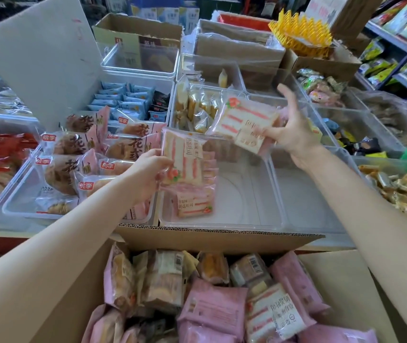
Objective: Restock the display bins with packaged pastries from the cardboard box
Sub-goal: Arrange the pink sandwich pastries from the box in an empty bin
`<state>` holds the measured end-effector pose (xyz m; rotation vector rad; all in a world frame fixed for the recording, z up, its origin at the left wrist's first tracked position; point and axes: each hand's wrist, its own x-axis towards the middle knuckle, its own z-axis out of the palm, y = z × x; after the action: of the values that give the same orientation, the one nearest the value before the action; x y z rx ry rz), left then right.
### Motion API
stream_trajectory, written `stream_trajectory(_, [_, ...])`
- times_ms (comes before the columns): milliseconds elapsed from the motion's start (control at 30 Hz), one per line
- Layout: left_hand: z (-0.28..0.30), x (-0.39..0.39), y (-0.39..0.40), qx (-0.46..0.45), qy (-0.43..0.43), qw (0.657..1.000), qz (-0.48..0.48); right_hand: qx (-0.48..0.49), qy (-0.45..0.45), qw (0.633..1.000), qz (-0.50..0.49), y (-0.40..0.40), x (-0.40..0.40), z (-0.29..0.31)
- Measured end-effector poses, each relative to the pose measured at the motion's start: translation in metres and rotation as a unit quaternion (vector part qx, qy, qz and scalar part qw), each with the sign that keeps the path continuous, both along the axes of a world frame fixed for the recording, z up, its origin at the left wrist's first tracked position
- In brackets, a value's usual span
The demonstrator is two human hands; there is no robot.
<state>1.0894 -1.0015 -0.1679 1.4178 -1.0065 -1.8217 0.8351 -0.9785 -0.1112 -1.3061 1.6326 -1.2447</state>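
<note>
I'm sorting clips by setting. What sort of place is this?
Most likely a small snack shop: clear plastic display bins of wrapped pastries, shelves of packaged snacks at right, and an open brown cardboard box of pink-wrapped stock below.

Each hand (148, 169) (289, 129) holds a pink pastry pack (185, 157) (244, 125) over a clear bin (222, 221).

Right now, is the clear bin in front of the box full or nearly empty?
Nearly empty: the clear bin holds only a few pink pastry packs at its left side; the rest shows bare bottom.
</note>
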Motion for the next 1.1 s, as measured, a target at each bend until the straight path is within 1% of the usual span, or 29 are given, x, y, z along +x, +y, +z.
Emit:
stream_trajectory(67, [0.000, 0.002, 0.000, 0.000, 0.014, 1.000, -0.010, -0.009, -0.011, 1.000, 0.002, 0.000, -0.003, 0.011])
stream_trajectory(133, [0.001, 0.003, 0.000, -0.006, 0.024, 0.999, -0.025, 0.011, -0.061, 0.998, 0.017, 0.000, -0.003, 0.020])
stream_trajectory(233, [-0.002, 0.005, 0.000, -0.014, 0.040, 0.997, -0.060, 0.076, -0.116, 0.984, 0.108, 0.003, 0.000, 0.024])
stream_trajectory(300, [-0.003, 0.006, 0.002, -0.002, 0.047, 0.995, -0.093, 0.117, -0.134, 0.970, 0.164, 0.006, 0.009, 0.020])
stream_trajectory(400, [0.001, 0.003, 0.010, 0.028, 0.089, 0.983, -0.160, 0.159, -0.100, 0.962, 0.197, 0.006, 0.030, 0.009])
stream_trajectory(467, [0.008, 0.000, 0.019, 0.037, 0.106, 0.974, -0.196, 0.168, -0.080, 0.965, 0.184, 0.004, 0.043, -0.002])
stream_trajectory(500, [0.012, -0.002, 0.023, 0.037, 0.105, 0.974, -0.198, 0.166, -0.075, 0.969, 0.165, 0.003, 0.050, -0.006])
stream_trajectory(567, [0.013, -0.006, 0.026, 0.011, 0.081, 0.979, -0.188, 0.144, -0.054, 0.982, 0.109, 0.003, 0.060, -0.010])
stream_trajectory(600, [0.011, -0.007, 0.023, -0.003, 0.070, 0.984, -0.164, 0.123, -0.034, 0.989, 0.077, 0.003, 0.063, -0.009])
stream_trajectory(667, [0.009, -0.010, 0.017, -0.021, 0.083, 0.993, -0.085, 0.103, -0.012, 0.994, 0.019, 0.001, 0.063, -0.008])
stream_trajectory(700, [0.008, -0.011, 0.013, -0.021, 0.110, 0.993, -0.042, 0.131, -0.034, 0.991, 0.024, 0.001, 0.062, -0.007])
stream_trajectory(733, [0.008, -0.012, 0.010, -0.026, 0.145, 0.989, -0.014, 0.175, -0.075, 0.980, 0.056, 0.002, 0.064, -0.008])
stream_trajectory(767, [0.009, -0.013, 0.008, -0.029, 0.176, 0.984, -0.004, 0.213, -0.114, 0.965, 0.100, 0.005, 0.067, -0.009])
stream_trajectory(800, [0.010, -0.014, 0.007, -0.037, 0.183, 0.982, -0.011, 0.226, -0.144, 0.955, 0.129, 0.006, 0.071, -0.013])
stream_trajectory(833, [0.010, -0.014, 0.005, -0.050, 0.162, 0.985, -0.031, 0.220, -0.170, 0.950, 0.140, 0.005, 0.074, -0.020])
stream_trajectory(867, [0.011, -0.013, 0.004, -0.071, 0.126, 0.988, -0.058, 0.203, -0.172, 0.954, 0.135, 0.001, 0.075, -0.026])
stream_trajectory(900, [0.011, -0.012, 0.003, -0.093, 0.082, 0.989, -0.086, 0.189, -0.155, 0.962, 0.126, -0.003, 0.074, -0.032])
stream_trajectory(933, [0.011, -0.009, 0.002, -0.114, 0.028, 0.987, -0.112, 0.180, -0.113, 0.969, 0.127, -0.006, 0.074, -0.035])
stream_trajectory(967, [0.010, -0.006, 0.001, -0.134, -0.042, 0.981, -0.136, 0.174, -0.052, 0.974, 0.138, -0.009, 0.071, -0.039])
stream_trajectory(1033, [0.001, 0.002, -0.001, -0.172, -0.205, 0.951, -0.158, 0.166, 0.096, 0.967, 0.168, -0.016, 0.062, -0.047])
stream_trajectory(1067, [-0.005, 0.007, -0.002, -0.184, -0.265, 0.936, -0.143, 0.163, 0.190, 0.950, 0.187, -0.019, 0.058, -0.054])
stream_trajectory(1100, [-0.011, 0.011, -0.003, -0.190, -0.290, 0.931, -0.117, 0.162, 0.295, 0.917, 0.215, -0.021, 0.055, -0.064])
